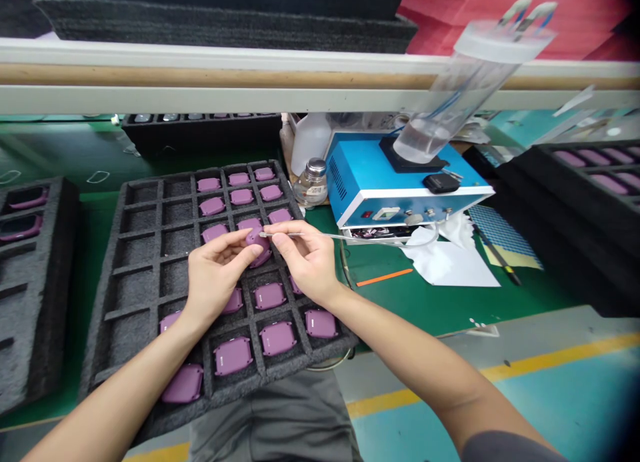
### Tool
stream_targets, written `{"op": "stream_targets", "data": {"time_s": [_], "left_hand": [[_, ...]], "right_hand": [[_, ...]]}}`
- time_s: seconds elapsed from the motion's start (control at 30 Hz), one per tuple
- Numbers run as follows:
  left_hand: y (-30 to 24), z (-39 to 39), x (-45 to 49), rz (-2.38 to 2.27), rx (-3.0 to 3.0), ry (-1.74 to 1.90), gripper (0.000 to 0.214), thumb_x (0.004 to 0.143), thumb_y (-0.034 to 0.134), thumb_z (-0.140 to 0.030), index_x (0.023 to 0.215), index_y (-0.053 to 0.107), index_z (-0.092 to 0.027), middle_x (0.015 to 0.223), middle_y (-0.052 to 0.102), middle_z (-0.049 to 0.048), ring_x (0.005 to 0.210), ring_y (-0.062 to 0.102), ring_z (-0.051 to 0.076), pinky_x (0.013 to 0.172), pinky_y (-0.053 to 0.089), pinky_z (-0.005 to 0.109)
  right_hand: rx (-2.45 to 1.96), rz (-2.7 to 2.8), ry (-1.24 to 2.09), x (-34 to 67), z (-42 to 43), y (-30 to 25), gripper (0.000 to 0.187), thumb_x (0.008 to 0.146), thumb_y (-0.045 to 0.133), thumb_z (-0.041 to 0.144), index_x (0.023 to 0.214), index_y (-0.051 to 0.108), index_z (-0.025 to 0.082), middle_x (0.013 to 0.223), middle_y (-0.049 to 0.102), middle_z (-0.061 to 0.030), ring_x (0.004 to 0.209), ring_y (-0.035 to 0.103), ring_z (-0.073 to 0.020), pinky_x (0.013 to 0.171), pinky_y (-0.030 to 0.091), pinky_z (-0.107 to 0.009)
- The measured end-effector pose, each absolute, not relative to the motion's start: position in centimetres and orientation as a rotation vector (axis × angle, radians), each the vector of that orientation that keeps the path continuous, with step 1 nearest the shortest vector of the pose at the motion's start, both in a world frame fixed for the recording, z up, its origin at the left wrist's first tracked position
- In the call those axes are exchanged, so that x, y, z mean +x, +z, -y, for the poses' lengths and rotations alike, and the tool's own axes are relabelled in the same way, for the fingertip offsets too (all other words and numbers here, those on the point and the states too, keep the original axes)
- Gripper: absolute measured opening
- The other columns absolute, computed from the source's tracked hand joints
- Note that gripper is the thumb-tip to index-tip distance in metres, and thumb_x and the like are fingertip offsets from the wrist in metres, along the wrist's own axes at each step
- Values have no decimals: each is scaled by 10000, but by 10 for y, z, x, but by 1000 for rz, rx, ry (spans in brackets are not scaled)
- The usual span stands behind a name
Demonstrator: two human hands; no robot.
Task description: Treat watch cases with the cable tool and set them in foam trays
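Note:
My left hand [213,272] pinches a small purple watch case [255,237] above a grey foam tray [133,269]. Between the thumb and fingers of my right hand [311,259] is a thin dispensing needle [267,235], its tip touching or very near the case. A clear tube [360,239] runs from it toward the blue dispenser box [400,189]. Below both hands, more purple watch cases [233,355] sit in the tray's compartments, mainly in the middle and right columns. My hands hide some of them.
On the box leans a clear cylinder [430,129] with liquid. Beside it stands a glass bottle [313,182]. An orange stick [384,278], white paper [463,265] and a dark pen [495,252] lie rightward. Foam trays flank the bench, and a shelf edge [200,99] crosses above.

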State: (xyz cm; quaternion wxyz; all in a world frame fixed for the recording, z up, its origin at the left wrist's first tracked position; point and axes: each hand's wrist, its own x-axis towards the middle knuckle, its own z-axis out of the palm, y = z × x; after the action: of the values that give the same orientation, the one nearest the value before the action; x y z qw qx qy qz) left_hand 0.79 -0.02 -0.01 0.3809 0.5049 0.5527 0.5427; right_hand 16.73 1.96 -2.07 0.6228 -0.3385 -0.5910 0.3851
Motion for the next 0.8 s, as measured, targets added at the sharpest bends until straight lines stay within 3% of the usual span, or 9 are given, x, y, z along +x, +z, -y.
{"op": "stream_targets", "data": {"time_s": [0.43,0.53,0.63,0.7,0.8], "left_hand": [[-2,0,10,-1408,1266,1380,423,651,919,-392,986,815,-155,923,807,81,798,735,207,814,609,334],[2,0,10,-1423,1350,1372,380,726,863,-379,1019,808,-142,936,806,89,802,738,213,809,598,329],[17,0,-7,-1528,1657,1311,329,874,703,-321,1129,780,-129,1066,796,106,903,737,225,859,568,327],[31,2,-27,-1664,1937,1146,336,936,588,-267,1206,751,-151,1180,769,99,1037,712,240,962,527,350],[45,11,-62,-1746,2233,601,348,960,496,-212,1199,747,-183,1204,755,90,1126,671,264,1038,474,386]], "right_hand": [[-791,1365,867,166,-20,-20,216,940,671,434,951,749,232,973,801,-41,930,761,-178,879,638,-323],[-793,1356,874,167,-16,-21,207,937,681,425,943,751,230,969,798,-46,918,762,-181,862,642,-324],[-828,1269,865,169,-11,-23,207,923,711,414,960,750,213,977,789,-59,912,760,-188,872,646,-352],[-846,1226,889,169,-10,-26,211,922,715,411,960,747,206,974,781,-60,917,761,-190,864,655,-363],[-852,1232,929,168,-8,-29,212,917,719,408,943,746,200,964,775,-62,912,763,-185,838,668,-356]]}}
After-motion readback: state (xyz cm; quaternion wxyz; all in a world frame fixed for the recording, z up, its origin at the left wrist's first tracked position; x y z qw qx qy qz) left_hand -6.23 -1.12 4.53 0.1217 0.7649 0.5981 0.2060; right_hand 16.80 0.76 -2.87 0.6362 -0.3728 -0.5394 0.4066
